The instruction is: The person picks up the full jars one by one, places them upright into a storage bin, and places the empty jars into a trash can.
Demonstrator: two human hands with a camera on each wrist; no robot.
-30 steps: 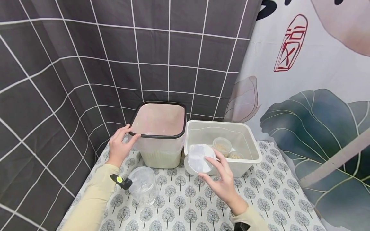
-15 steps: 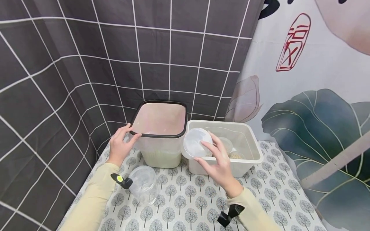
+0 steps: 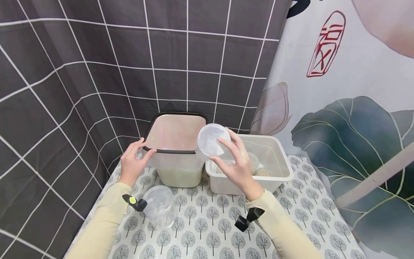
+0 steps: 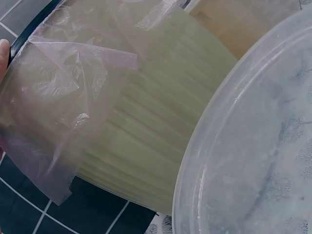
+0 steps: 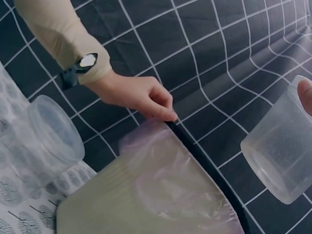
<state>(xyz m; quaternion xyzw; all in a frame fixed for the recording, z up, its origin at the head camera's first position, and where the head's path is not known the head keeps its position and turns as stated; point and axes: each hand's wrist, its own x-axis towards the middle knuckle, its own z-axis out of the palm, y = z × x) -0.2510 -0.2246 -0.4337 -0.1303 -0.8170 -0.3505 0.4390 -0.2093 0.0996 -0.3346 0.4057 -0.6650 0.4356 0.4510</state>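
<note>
My left hand [image 3: 132, 163] pinches the black rim at the left front corner of a pale green trash bin [image 3: 179, 176]. A thin pink liner bag [image 5: 185, 190] is folded over the bin's rim. In my right hand [image 3: 237, 165] I hold a round translucent plastic tub [image 3: 210, 138] by its side, tilted, at the bin's right rim. The right wrist view shows the tub [image 5: 278, 146] with nothing visible inside and my thumb [image 5: 305, 95] at its rim. A clear plastic jar [image 3: 160, 208] stands on the table below my left wrist.
Right of the trash bin stands an off-white rectangular basin [image 3: 286, 172]. Inside it are small clear tubs [image 3: 262, 172] with beige grainy contents. A tree-print cloth [image 3: 213, 230] covers the table. A dark grid curtain [image 3: 168, 50] hangs behind.
My right hand has carried the translucent tub up and left, from in front of the basin to the trash bin's right rim. My left hand stays on the bin's rim.
</note>
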